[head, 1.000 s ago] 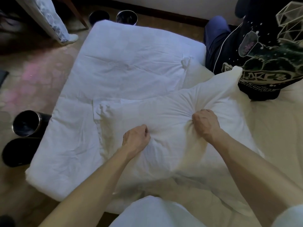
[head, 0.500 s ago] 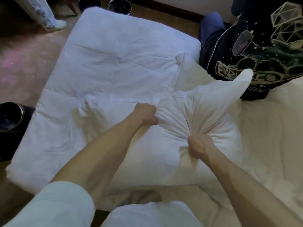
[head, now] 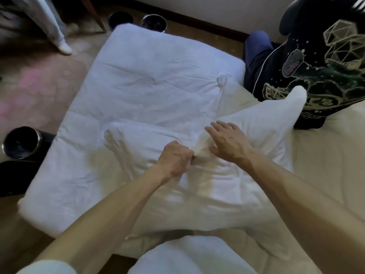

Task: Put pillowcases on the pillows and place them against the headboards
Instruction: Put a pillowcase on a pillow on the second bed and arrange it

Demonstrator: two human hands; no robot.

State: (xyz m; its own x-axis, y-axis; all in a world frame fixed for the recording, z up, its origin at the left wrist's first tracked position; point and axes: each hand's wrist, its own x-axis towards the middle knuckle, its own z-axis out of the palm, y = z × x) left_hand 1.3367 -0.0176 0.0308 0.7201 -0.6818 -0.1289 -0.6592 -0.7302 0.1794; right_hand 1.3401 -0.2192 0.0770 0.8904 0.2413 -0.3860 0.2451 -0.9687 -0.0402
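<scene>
A white pillow [head: 227,186] lies across the bed in front of me, and a white pillowcase [head: 138,147] is bunched over its left end. My left hand [head: 174,160] grips a fistful of the white fabric at the pillow's middle. Just to the right, my right hand [head: 227,140] hovers or rests on the pillow with fingers spread and holds nothing. The pillow's far right corner [head: 296,99] sticks up toward a seated person.
A folded white duvet [head: 150,76] covers the bed's left part. A person in a dark printed shirt [head: 320,72] sits at the upper right. Metal bins stand on the floor at left [head: 19,142] and beyond the bed [head: 154,22]. Another white pillow [head: 189,258] lies at the bottom edge.
My right hand has let go of the fabric it was gripping and moved up and left, fingers now spread. My left hand still grips the fabric near the pillow's middle.
</scene>
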